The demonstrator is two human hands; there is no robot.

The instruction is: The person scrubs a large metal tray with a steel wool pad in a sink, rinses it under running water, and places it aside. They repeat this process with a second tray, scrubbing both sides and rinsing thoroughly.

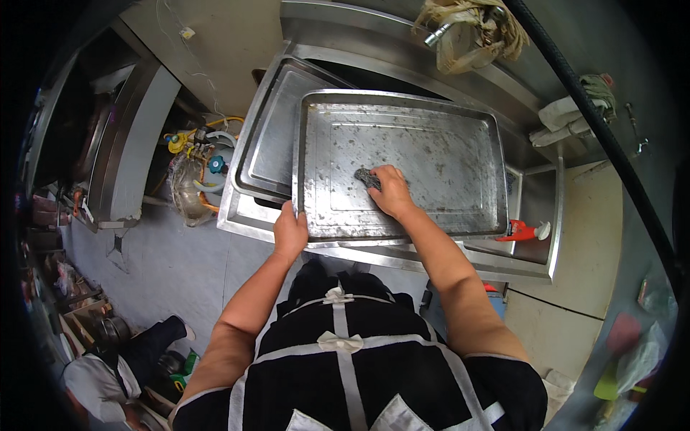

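Note:
A large metal baking tray (431,156), covered in dark spots, lies across a stainless steel sink (555,215). My left hand (290,231) grips its near left corner. In my right hand (392,188) is a steel wool scourer (367,178), pressed on the inside of the tray, near its middle. A second metal tray (275,126) lies to the left, partly under the first one.
A red spray bottle (517,230) with a white head stands at the sink's right end. Cloths (566,121) lie on the back right ledge. A gas cylinder valve (217,164) and hoses are left of the sink. Another person (102,382) is at the lower left.

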